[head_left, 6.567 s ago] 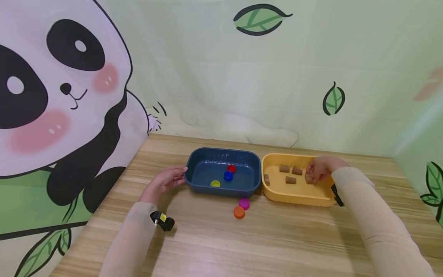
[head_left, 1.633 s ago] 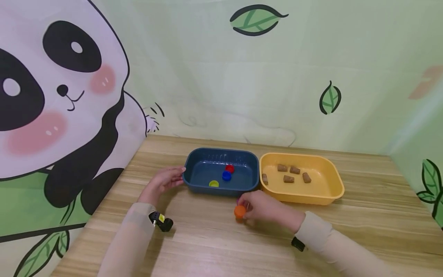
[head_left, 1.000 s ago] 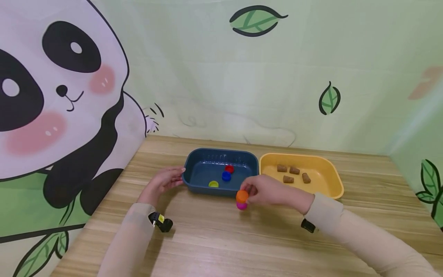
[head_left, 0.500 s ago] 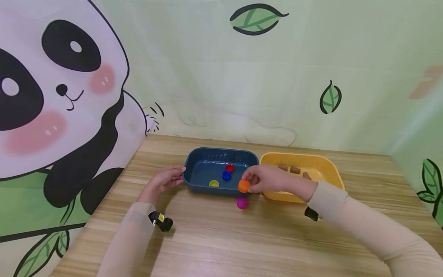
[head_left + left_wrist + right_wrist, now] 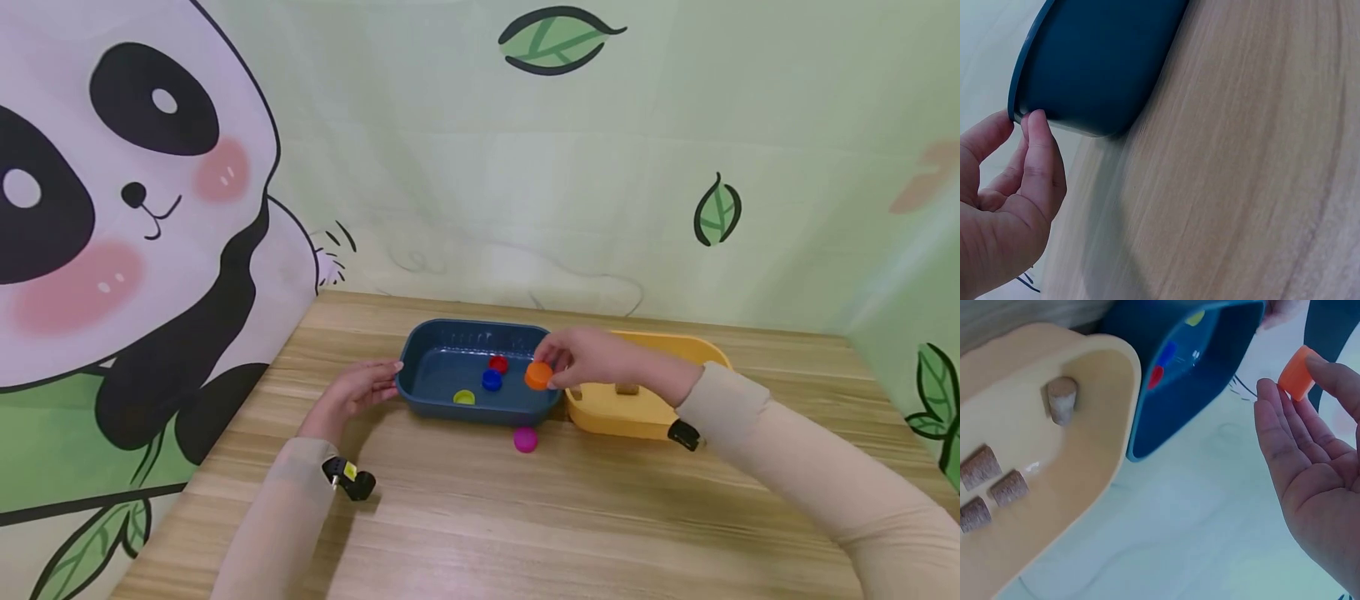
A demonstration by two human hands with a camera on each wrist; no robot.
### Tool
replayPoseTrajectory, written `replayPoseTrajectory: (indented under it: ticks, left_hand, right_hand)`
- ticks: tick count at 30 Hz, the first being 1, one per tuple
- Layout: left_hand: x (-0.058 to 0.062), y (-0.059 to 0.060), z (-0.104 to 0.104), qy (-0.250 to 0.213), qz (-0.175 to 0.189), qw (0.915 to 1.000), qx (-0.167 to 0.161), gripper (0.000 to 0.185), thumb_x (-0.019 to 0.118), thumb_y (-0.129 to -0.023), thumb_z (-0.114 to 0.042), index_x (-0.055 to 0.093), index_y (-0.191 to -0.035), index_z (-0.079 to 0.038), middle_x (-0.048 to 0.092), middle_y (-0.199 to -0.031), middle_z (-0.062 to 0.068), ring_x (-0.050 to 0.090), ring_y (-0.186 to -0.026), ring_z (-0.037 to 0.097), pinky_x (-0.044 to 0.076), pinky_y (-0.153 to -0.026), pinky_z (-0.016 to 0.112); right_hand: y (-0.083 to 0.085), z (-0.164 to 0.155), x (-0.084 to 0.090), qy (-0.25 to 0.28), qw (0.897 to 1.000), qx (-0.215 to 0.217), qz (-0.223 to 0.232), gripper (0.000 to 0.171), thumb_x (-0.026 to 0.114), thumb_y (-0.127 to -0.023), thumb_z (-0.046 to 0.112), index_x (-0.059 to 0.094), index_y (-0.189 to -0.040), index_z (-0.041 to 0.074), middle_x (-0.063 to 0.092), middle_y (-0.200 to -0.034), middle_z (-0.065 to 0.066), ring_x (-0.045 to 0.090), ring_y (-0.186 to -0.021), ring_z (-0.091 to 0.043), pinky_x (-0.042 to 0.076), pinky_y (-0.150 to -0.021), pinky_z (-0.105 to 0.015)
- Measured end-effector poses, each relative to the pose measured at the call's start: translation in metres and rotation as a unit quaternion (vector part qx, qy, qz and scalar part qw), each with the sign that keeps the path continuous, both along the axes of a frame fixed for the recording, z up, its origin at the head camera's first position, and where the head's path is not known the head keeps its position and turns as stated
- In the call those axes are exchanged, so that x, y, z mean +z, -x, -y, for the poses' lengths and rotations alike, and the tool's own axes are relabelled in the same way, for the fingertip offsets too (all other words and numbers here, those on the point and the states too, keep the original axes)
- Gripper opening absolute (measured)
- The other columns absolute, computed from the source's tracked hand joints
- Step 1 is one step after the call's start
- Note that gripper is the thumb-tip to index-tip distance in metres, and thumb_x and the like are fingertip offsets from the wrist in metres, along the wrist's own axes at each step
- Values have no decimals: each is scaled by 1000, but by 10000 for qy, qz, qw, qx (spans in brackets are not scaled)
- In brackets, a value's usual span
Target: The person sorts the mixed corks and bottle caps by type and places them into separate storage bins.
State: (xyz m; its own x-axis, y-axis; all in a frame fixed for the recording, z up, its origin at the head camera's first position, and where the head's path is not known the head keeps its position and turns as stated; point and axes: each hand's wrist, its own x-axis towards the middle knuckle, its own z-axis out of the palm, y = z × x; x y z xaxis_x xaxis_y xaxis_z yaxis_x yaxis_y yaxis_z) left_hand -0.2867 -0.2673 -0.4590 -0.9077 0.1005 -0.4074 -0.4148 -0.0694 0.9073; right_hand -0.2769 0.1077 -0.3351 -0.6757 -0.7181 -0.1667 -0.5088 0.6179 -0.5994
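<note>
Between thumb and fingertips, my right hand point(image 5: 600, 358) pinches an orange bottle cap point(image 5: 538, 376). In the head view the cap appears over the right end of the dark blue tray point(image 5: 476, 414); the right wrist view shows it raised above the trays. Red point(image 5: 498, 364), blue point(image 5: 492, 380) and yellow point(image 5: 464, 398) caps lie inside that tray. On the table before it lies a pink cap point(image 5: 526, 440). My left hand point(image 5: 356, 392) grips the tray's left rim with thumb and fingers, seen closely in the left wrist view.
A yellow tray point(image 5: 615, 423) stands against the blue one's right side, partly hidden by my right hand and forearm. Several brown corks point(image 5: 1063, 400) lie in it. Behind the wooden table point(image 5: 480, 525) hangs a backdrop point(image 5: 435, 167) with a panda and leaves.
My right hand has left the yellow tray, picked up the orange cap from the table and lifted it over the blue tray. My left hand stays at the rim.
</note>
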Motion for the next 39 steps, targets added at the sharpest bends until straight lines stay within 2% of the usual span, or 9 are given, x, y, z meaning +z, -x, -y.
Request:
replayPoseTrajectory:
  ticks: [8, 13, 20, 26, 32, 39]
  left_hand:
    - [0, 2, -2, 5, -8, 10000, 52, 52, 55, -106, -13, 40, -146, 15, 70, -78, -5, 68, -72, 4, 61, -70, 15]
    - [1, 2, -2, 11, -34, 10000, 42, 49, 54, -106, -12, 41, -145, 15, 70, -78, -6, 68, -71, 3, 61, -70, 15]
    - [-1, -1, -1, -60, -166, 9997, -188, 53, 51, -107, -10, 34, -149, 18, 70, -79, -8, 67, -72, 2, 60, -71, 14]
    - [-1, 0, -1, -122, -189, 9994, -250, 51, 50, -107, -9, 34, -148, 17, 70, -78, -8, 67, -72, 0, 59, -70, 13]
    - [0, 2, 1, -138, -144, 9997, -170, 51, 50, -107, -8, 34, -149, 16, 70, -80, -7, 68, -72, 1, 60, -70, 13]
    - [0, 3, 2, -57, -153, 9997, -164, 49, 51, -107, -8, 37, -148, 14, 71, -78, -9, 69, -71, 1, 60, -70, 12]
  right_hand:
    - [8, 1, 10, -107, 9999, -127, 6, 29, 72, -93, 10, 66, -119, -1, 74, -108, -13, 67, -96, -19, 60, -90, -33]
    - [18, 4, 12, -66, 9999, -149, -6, 29, 72, -93, 10, 66, -119, -1, 73, -109, -15, 67, -96, -21, 61, -90, -33]
    - [30, 15, 18, -137, 9997, -149, -149, 32, 72, -94, 11, 66, -122, -3, 73, -114, -18, 69, -104, -28, 61, -96, -38]
    - [38, 21, 21, -190, 9996, -152, -151, 31, 71, -93, 10, 66, -121, -2, 73, -114, -17, 69, -105, -28, 61, -95, -37]
    - [47, 28, 25, -210, 9995, -115, -215, 30, 71, -93, 9, 65, -119, -4, 72, -112, -19, 68, -104, -30, 61, -93, -35]
    - [58, 36, 26, -233, 9994, -218, -129, 31, 70, -92, 9, 65, -120, -4, 71, -114, -20, 67, -106, -31, 60, -95, -36]
